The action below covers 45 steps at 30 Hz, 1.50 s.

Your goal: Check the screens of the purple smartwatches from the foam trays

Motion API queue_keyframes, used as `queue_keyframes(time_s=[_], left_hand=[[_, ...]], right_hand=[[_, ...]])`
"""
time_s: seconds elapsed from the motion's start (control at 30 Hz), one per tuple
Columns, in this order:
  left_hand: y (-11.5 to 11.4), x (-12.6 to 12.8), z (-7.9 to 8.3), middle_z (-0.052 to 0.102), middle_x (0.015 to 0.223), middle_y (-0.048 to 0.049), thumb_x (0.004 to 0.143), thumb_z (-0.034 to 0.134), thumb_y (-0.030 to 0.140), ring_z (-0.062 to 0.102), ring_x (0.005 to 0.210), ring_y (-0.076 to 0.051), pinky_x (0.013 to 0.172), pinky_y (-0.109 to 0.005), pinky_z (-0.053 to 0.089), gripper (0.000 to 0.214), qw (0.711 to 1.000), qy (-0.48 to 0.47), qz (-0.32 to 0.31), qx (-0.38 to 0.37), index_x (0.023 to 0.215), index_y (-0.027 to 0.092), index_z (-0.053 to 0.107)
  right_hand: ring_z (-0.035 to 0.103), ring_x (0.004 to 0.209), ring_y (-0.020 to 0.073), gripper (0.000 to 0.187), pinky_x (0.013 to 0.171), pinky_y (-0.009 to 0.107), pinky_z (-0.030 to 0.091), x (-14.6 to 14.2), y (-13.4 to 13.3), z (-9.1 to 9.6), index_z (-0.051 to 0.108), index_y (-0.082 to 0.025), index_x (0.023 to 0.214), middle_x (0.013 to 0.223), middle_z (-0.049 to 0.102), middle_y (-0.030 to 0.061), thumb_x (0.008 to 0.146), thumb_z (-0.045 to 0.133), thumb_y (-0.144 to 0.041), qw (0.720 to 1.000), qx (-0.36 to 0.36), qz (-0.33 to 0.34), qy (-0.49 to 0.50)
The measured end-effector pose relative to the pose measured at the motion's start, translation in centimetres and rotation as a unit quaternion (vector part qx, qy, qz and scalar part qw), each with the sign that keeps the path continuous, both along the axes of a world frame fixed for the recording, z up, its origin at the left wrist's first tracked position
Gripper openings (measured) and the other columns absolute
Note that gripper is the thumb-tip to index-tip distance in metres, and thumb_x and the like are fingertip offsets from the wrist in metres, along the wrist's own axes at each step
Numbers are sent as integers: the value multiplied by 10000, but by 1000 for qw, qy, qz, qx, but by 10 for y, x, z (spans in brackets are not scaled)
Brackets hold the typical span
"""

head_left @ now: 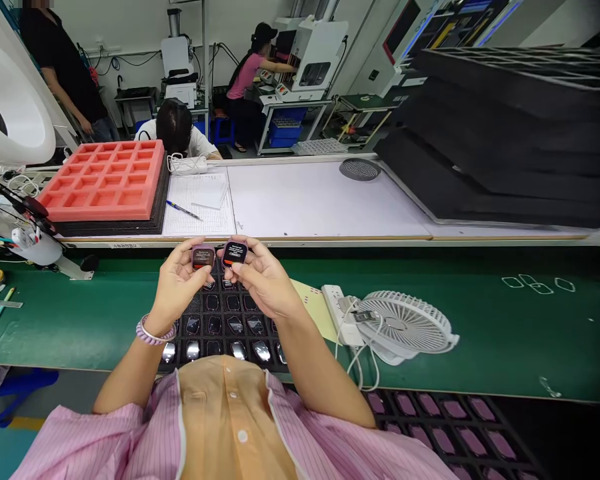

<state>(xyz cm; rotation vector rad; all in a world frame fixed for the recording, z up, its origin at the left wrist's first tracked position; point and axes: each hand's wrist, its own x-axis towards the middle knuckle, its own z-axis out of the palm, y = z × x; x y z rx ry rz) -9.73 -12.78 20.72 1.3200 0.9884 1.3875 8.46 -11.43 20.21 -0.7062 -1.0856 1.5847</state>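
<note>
My left hand (177, 283) is closed on a small dark square smartwatch body (203, 257) with a reddish screen. My right hand (260, 277) pinches a second smartwatch body (235, 253) with a black lit screen. Both are held side by side above a black compartment tray (220, 327) on the green belt. The tray's pockets hold several more watch bodies, some glossy black, some silver in the nearest row. My forearms hide the tray's left and right edges.
A white desk fan (405, 325) lies flat to the right beside a white power strip (341, 303). A red foam tray (105, 180) and a pen (183, 210) on paper sit on the white table behind. Black trays (505, 153) are stacked at right. Other people work in the background.
</note>
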Motion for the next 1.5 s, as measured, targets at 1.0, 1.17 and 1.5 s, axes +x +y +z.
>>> queue_keyframes(time_s=[1.0,1.17,1.5], left_hand=[[2,5,4,785,1031,-66,907,697,270,787,771,-176,770,-305,709,561,999,-26,-21,-23,1447,175,580],[6,7,8,794,1067,-77,905,716,285,788,744,-168,733,-279,706,530,999,-26,-20,-23,1411,168,611],[22,6,14,781,939,-26,863,664,244,779,703,-146,686,-234,684,500,999,-41,-22,-17,1361,195,664]], right_hand=[[640,724,161,448,704,338,567,-1,8,2,606,-275,1228,1037,659,25,818,788,-278,999,41,3,-16],[581,634,117,453,589,280,522,-5,17,3,616,-262,1138,1001,648,4,787,872,-393,999,35,-26,-18],[613,675,113,423,642,290,529,-3,26,8,604,-254,1178,1039,646,5,784,759,-256,997,71,-27,-25]])
